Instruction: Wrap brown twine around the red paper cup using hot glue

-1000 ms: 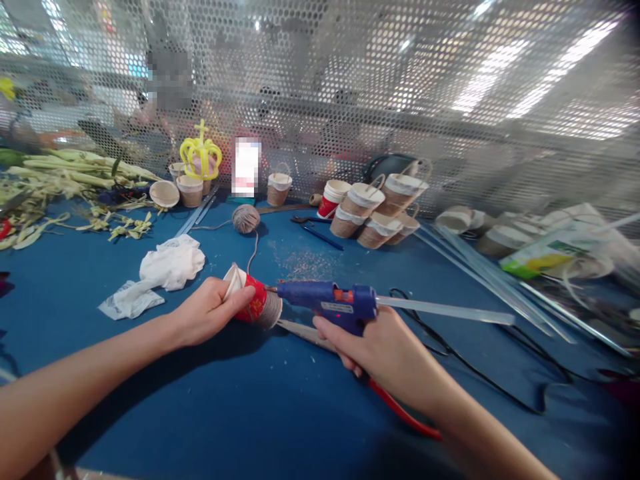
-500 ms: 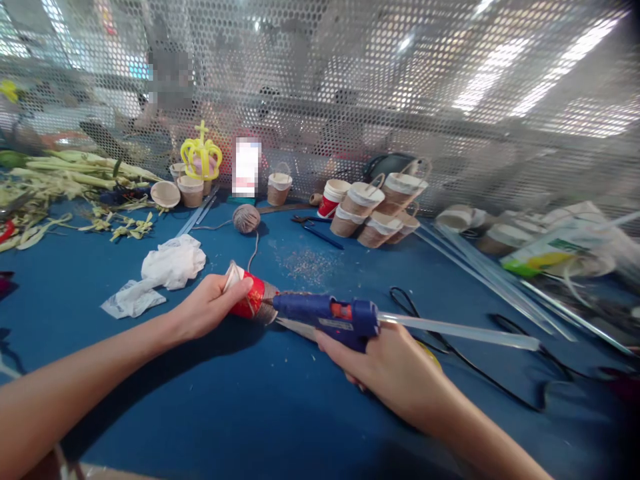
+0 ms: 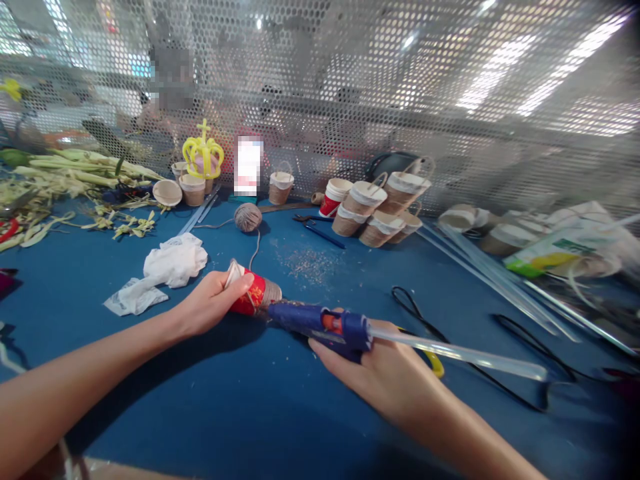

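Note:
My left hand (image 3: 213,301) is closed around a red paper cup (image 3: 253,289) tipped on its side. Grey-brown twine winds round the cup's base end, and a strand leads back to a ball of twine (image 3: 248,217). In my right hand (image 3: 383,367) is a blue hot glue gun (image 3: 320,325), its nozzle at the lower side of the cup near the wound twine; whether it touches I cannot tell. A long clear glue stick (image 3: 460,352) sticks out of the gun's back. Yellow-handled scissors (image 3: 434,363) lie partly hidden behind my right hand.
Several twine-wrapped cups (image 3: 377,229) stand stacked at the back, beside pliers (image 3: 320,230). White crumpled plastic (image 3: 175,260) lies left of the cup. Clear glue sticks (image 3: 495,287) and a black cord (image 3: 480,367) lie right. A perforated metal screen (image 3: 310,80) closes the back.
The glue gun's nozzle has moved slightly left and down along the cup, and its rear has tilted downward. My left hand still holds the cup in nearly the same place.

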The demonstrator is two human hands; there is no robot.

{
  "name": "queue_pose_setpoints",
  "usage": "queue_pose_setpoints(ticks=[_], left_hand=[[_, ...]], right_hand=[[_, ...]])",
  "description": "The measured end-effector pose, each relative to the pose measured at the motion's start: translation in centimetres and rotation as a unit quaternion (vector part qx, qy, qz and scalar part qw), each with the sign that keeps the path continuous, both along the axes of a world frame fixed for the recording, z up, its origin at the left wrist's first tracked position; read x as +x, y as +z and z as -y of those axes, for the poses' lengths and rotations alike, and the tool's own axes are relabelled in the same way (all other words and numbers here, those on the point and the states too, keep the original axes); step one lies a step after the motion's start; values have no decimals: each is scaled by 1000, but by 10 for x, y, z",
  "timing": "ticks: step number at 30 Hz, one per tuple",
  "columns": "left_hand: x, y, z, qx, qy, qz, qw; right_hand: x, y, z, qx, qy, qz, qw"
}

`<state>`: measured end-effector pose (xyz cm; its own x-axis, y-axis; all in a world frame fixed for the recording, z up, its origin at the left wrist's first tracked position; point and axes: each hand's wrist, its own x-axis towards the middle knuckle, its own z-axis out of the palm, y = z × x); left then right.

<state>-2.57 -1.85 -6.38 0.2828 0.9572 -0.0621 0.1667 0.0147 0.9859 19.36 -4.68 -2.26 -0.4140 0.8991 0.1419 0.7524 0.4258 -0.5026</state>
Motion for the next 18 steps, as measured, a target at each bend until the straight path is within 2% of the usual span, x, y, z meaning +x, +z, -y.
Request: queue_pose_setpoints(ticks=[3, 5, 8, 11, 13, 15, 18], left_hand=[[0, 0, 0, -6, 6, 6, 1000], [1, -1, 0, -7, 18, 3, 1000], [1, -3, -1, -9, 30, 21, 999], [2, -4, -4, -18, 44, 73, 996], [2, -4, -5, -13, 76, 89, 993], [2, -3, -6, -3, 107, 97, 990], [2, -2, -6, 5, 121, 101, 987]], right_hand=[[-2, 2, 1, -18, -1, 3, 1000], [-3, 5, 1, -47, -25, -1, 999], [1, 9, -2, -164, -77, -45, 982], [10, 12, -13, -258, -75, -139, 953], [17, 13, -23, -256, -81, -212, 940], [23, 12, -36, -229, -121, -264, 929], [27, 10, -58, -223, -170, -286, 916]])
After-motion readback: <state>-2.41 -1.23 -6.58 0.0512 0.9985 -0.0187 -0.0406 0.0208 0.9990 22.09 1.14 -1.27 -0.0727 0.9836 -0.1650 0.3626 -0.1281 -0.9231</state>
